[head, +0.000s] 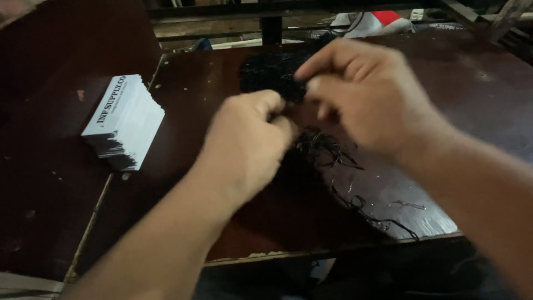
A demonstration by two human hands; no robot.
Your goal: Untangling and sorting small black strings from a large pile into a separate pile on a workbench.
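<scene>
Both hands met at the centre of the frame. The left hand (250, 139) was curled shut and the right hand (361, 94) pinched narrow — each on black cord from the tangled pile (272, 69) lying just above them on the table (477, 100), with loose strands (355, 203) trailing toward the lower right.

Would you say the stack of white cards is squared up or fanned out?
Fanned out: the stack of white cards leans, its dark edges stepped along the near side.

White card stack (125, 122) (table's left)
</scene>
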